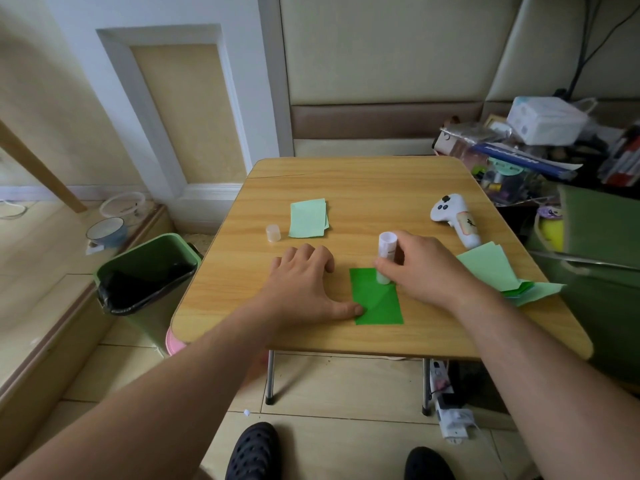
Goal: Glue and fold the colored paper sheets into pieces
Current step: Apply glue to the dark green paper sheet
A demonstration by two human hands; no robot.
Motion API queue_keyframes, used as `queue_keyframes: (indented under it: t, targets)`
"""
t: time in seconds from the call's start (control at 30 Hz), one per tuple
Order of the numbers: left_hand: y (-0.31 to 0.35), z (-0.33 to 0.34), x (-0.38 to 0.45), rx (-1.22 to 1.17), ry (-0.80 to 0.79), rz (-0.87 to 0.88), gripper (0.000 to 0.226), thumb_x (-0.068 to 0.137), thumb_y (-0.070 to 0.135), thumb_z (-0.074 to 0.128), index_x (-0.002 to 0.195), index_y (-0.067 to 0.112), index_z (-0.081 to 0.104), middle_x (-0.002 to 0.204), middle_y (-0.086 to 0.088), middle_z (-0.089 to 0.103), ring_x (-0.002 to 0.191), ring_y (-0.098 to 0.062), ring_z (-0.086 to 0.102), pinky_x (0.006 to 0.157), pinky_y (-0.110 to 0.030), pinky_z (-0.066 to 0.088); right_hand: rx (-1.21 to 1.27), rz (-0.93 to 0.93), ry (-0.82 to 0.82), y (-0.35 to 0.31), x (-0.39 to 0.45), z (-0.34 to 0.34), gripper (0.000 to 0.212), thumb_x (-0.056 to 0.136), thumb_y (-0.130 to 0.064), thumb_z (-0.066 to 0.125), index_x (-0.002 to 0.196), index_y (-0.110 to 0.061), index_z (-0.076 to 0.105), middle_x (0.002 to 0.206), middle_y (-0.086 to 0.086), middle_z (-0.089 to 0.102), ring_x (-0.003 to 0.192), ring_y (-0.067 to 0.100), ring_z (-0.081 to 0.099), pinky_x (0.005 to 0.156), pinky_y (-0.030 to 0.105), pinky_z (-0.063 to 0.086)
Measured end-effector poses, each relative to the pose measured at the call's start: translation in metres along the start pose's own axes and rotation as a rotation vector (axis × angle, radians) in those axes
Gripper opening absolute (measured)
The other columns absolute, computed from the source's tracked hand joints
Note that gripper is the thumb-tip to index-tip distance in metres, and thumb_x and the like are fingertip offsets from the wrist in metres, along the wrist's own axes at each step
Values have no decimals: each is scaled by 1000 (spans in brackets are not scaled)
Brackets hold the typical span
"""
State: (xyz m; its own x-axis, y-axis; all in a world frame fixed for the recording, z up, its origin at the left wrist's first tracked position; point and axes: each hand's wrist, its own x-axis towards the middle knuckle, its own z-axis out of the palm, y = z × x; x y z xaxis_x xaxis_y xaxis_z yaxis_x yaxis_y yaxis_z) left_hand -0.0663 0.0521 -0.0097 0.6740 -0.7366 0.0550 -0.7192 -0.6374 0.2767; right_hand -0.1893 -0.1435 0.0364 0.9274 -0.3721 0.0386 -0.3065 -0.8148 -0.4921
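R hand [420, 268] grasps glue stick [385, 258], upright, tip on far edge of green sheet [377, 299]. Sheet's long axis runs toward person. L hand [304, 285] released, thumb pinning near-left edge to worktop [363, 188].

On the desk [346, 188] a dark green sheet [379, 303] lies at the near edge. The left hand [304, 282] lies flat, thumb on the sheet's 9 o'clock edge. The right hand [420, 268] grips a glue stick [385, 259] upright, tip down on the sheet's 12 o'clock end. Its cap [273, 233] stands at 11 o'clock beside pale green sheets [308, 218]; more paper [502, 271] lies at 3 o'clock.
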Motion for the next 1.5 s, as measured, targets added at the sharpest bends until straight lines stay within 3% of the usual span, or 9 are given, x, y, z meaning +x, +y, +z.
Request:
queue_keyframes:
  t: [0.17,0.3,0.53,0.63,1.03,1.23,1.5]
  targets:
    - [-1,-1,0,-3,-9,6,85,50,100,48,106,38,37,115,12,40,110,-16,37,96,-37,31,-46,25,30,5,-4,-10,19,94,-45,60,85,-30,53,84,-8,63,78,15,60,68,41,51]
    - [0,0,0,6,-2,0,86,49,101,47,106,38,38,115,11,41,110,-17,37,96,-37,31,101,-1,111,-9,-5,0,19,95,-46,62,87,-30,58,83,-10,66,77,11,61,70,39,53]
    - [0,1,0,6,14,-5,84,49,99,49,104,37,39,111,12,41,107,-16,36,92,-35,29,103,-92,9,-26,-6,19,23,96,-50,64,96,-28,60,88,-10,65,80,14,60,73,39,51]
    - [0,1,0,2,10,-2,84,49,99,49,105,36,39,112,11,41,107,-17,37,93,-35,30,45,-62,-1,-22,-5,13,22,96,-49,62,94,-28,58,82,-9,62,75,14,58,67,38,47]
    - [-1,0,0,-1,-9,13,81,54,99,54,106,39,38,114,11,40,109,-16,36,95,-35,29,3,28,3,1,-8,-9,14,93,-43,64,91,-30,59,85,-9,65,78,12,61,73,41,53]
    - [-1,-1,0,10,-11,12,79,55,98,55,104,38,39,113,10,41,108,-17,36,97,-38,32,205,13,125,-11,-6,3,20,93,-43,67,87,-25,61,81,-7,66,78,14,62,69,37,50]
    - [1,0,0,10,6,1,78,53,97,53,102,38,40,111,11,41,107,-16,36,94,-35,30,122,-65,1,-14,-5,19,24,94,-52,67,96,-29,63,88,-9,68,80,10,62,72,35,51]
